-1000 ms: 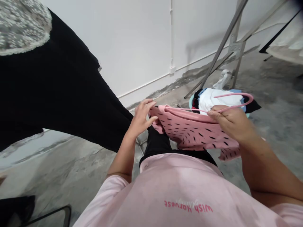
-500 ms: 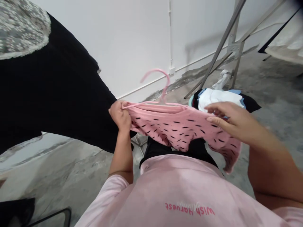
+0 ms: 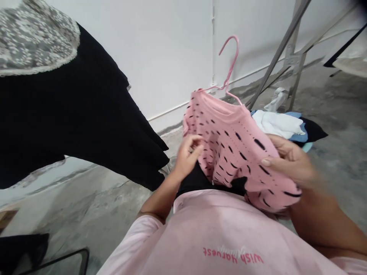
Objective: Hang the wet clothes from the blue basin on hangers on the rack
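Note:
A pink shirt (image 3: 229, 141) with black dashes hangs on a pink hanger (image 3: 233, 63), whose hook points up toward the wall. My right hand (image 3: 292, 160) grips the shirt's edge on the right, thumb on the front and fingers behind the cloth. On the other side, my left hand (image 3: 185, 154) is at the shirt's lower left edge. Its fingers are half curled, with a gap between thumb and forefinger and no cloth plainly between them. Whether its fingertips touch the shirt I cannot tell.
A black garment (image 3: 86, 114) with a lace top (image 3: 40, 38) hangs close on the left. Behind the shirt, folded clothes (image 3: 282, 124) lie in a heap beside a metal frame (image 3: 295, 61). A black-edged metal bar (image 3: 84, 256) is at lower left.
The shirt and hanger have risen and tilted, the hook moving up and right. My left hand has let go of the shirt's left shoulder and moved right and slightly down. My right hand has closed on the cloth.

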Demonstrator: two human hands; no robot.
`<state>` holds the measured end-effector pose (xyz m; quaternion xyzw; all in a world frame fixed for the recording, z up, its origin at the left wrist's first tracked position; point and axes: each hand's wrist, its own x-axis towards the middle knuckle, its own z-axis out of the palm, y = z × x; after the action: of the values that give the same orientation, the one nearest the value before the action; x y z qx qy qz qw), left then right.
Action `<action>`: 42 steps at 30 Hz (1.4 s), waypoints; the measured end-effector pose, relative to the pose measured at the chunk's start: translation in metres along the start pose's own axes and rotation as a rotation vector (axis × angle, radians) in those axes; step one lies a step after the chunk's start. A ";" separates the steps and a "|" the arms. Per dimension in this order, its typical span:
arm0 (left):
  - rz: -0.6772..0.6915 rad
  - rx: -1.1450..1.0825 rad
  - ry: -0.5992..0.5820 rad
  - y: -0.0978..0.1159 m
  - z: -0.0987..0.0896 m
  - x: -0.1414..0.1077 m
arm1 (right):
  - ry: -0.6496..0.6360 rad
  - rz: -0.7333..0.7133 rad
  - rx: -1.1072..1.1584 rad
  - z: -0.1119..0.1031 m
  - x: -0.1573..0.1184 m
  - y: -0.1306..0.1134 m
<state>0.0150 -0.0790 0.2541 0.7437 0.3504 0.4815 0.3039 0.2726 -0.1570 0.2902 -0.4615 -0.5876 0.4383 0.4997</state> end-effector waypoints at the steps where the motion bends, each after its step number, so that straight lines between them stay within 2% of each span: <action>1: -0.038 -0.134 -0.128 0.007 0.011 -0.005 | 0.004 -0.025 -0.011 0.010 0.002 -0.001; 3: -0.059 -0.309 -0.273 0.020 0.028 -0.012 | -0.030 -0.079 -0.026 0.033 0.006 0.001; 5: -0.078 -0.400 -0.287 0.029 0.038 -0.017 | -0.075 -0.180 -0.153 0.056 0.007 0.010; 7: -0.182 -0.506 -0.211 0.033 0.045 -0.019 | -0.106 -0.252 -0.294 0.076 0.006 0.022; 10: -0.392 -0.638 -0.017 0.033 0.050 -0.020 | -0.139 -0.243 -0.402 0.094 0.001 0.034; 14: -0.504 -0.616 0.074 0.027 0.039 -0.011 | -0.280 -0.251 -0.332 0.097 -0.005 0.034; 16: -0.499 -0.592 0.114 0.027 0.021 -0.001 | -0.364 -0.279 -0.261 0.092 -0.007 0.033; 18: -0.437 -0.559 0.165 0.034 -0.005 0.011 | -0.399 -0.265 -0.240 0.085 -0.009 0.036; 22: -0.226 -0.503 0.217 0.069 -0.061 0.030 | -0.309 -0.143 -0.343 0.072 -0.014 0.057; 24: -0.118 -0.464 0.250 0.093 -0.083 0.036 | -0.278 -0.076 -0.375 0.068 -0.014 0.070; 28: 0.102 -0.355 0.330 0.133 -0.109 0.053 | -0.318 -0.024 -0.375 0.066 -0.011 0.088; 31: 0.217 -0.232 0.404 0.151 -0.128 0.077 | -0.365 -0.023 -0.374 0.068 -0.010 0.093; 34: 0.277 -0.114 0.465 0.160 -0.155 0.109 | -0.422 -0.017 -0.372 0.070 -0.010 0.097; 37: 0.317 -0.013 0.492 0.166 -0.192 0.145 | -0.463 0.015 -0.370 0.071 -0.010 0.104; 42: 0.252 0.232 0.587 0.175 -0.251 0.201 | -0.496 0.046 -0.384 0.072 -0.011 0.118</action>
<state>-0.1197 0.0136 0.5812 0.6406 0.3804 0.6658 0.0416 0.2143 -0.1491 0.1646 -0.4396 -0.7530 0.4296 0.2349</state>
